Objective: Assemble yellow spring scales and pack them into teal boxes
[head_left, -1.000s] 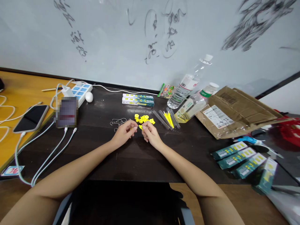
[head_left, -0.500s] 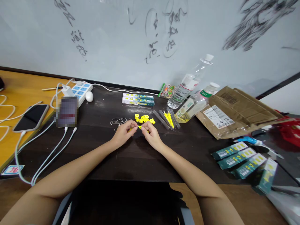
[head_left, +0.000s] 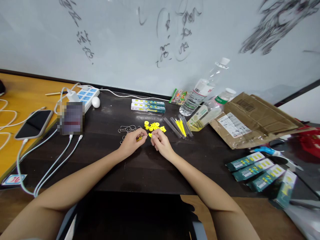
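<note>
My left hand (head_left: 132, 141) is closed in a pinch around a thin yellow stick (head_left: 139, 138); a fine pale tip pokes out toward the right. Facing it, my right hand (head_left: 162, 144) pinches a small yellow plastic piece (head_left: 150, 135). A narrow gap lies between the two held parts. Just behind my fingers sits a pile of yellow plastic pieces (head_left: 151, 126). Bent metal wire hooks (head_left: 128, 128) lie beyond my left hand, partly covered by it. Right of the pile are clear tubes (head_left: 172, 128), with yellow sticks (head_left: 180, 127) among them.
Two slim boxes (head_left: 148, 106) lie at the back. Two bottles (head_left: 197, 96), a snack packet (head_left: 178, 96) and a cardboard parcel (head_left: 252, 120) stand right of them. Several green boxes (head_left: 251, 166) are at the right; a power strip (head_left: 88, 96), phone (head_left: 35, 124) and cables occupy the left.
My hands have drawn slightly apart, opening a gap between the yellow piece and the stick's tip. The whole view has shifted a little.
</note>
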`<state>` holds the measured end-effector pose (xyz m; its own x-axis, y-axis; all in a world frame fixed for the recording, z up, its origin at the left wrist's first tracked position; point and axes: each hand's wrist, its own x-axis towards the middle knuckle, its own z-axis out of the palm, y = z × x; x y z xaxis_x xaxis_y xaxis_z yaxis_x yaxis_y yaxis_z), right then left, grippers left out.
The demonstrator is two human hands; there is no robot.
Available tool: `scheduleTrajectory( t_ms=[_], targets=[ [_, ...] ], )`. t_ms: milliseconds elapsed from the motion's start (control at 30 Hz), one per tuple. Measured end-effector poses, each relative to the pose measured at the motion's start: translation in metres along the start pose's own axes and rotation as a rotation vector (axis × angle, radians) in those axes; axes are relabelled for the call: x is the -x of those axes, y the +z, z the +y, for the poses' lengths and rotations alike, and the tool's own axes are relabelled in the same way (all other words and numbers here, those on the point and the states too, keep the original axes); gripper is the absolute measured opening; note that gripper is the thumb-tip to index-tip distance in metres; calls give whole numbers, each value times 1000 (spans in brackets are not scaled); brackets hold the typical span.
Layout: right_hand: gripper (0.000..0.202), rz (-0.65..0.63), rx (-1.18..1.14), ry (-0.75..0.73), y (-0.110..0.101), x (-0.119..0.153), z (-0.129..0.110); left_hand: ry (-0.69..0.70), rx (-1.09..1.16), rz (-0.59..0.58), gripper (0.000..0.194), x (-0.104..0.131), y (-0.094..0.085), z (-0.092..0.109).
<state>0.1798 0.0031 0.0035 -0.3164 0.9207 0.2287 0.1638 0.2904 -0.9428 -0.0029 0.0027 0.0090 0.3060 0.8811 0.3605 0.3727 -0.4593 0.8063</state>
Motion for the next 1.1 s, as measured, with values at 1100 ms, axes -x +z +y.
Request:
scheduleTrajectory(
  t_ms=[1100],
  targets=[
    [17, -7, -79, 84, 4, 0, -2, -126, 215, -33, 7, 1, 9, 6]
  ],
)
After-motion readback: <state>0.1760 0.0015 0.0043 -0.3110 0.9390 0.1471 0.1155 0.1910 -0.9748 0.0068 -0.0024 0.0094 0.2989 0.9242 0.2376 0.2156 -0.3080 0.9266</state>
